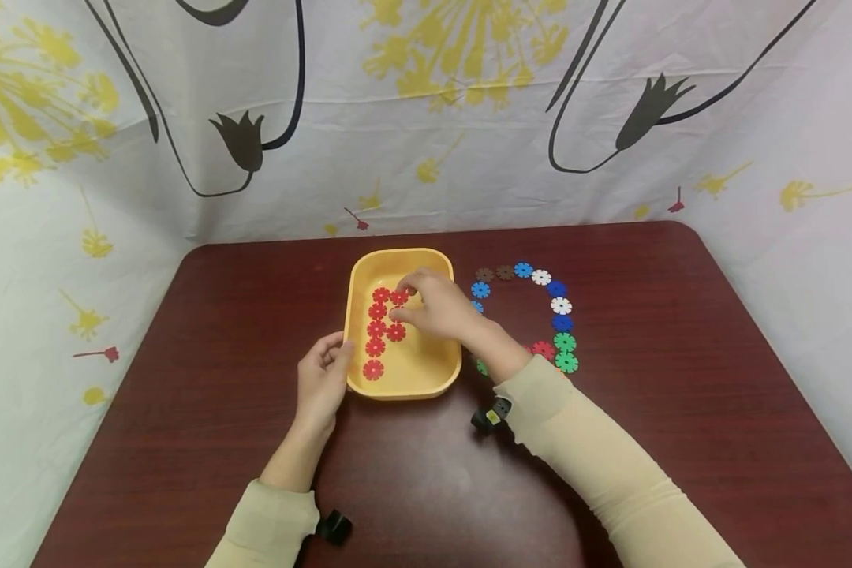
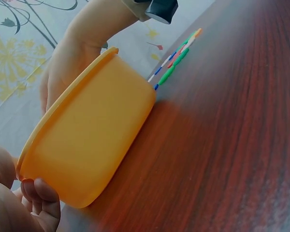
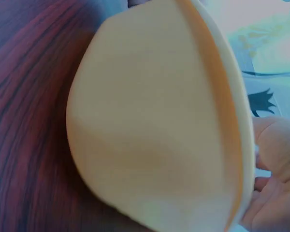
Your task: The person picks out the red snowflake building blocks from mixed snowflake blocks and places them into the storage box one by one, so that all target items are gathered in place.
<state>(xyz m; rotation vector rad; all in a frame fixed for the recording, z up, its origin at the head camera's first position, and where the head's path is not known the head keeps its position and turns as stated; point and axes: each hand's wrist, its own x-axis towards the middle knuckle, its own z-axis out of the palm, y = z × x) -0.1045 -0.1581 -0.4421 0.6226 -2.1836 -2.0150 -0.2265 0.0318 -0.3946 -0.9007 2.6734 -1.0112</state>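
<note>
A yellow plastic tub (image 1: pixel 419 383) stands on the table. Flat red notched plastic discs (image 1: pixel 373 369) lie inside it, one column with a second short column beside its upper part. My left hand (image 1: pixel 323 381) grips the tub's left rim, thumb over the edge and fingers outside, also visible in the left wrist view. Inside the tub, my right hand (image 1: pixel 440 308) has its thumb and forefinger at opposite edges of a red disc (image 1: pixel 399 297) at the top of the short column. The thumb partly covers another disc below. In the right wrist view, the tub's wall hides the fingertips.
Right of the tub, notched discs in brown, light blue, white, dark blue (image 1: pixel 562 323), green (image 1: pixel 566 362) and red form an outline on the dark red table (image 1: pixel 681 331). My right forearm hides part of it. A patterned cloth (image 1: pixel 426 173) hangs behind the table.
</note>
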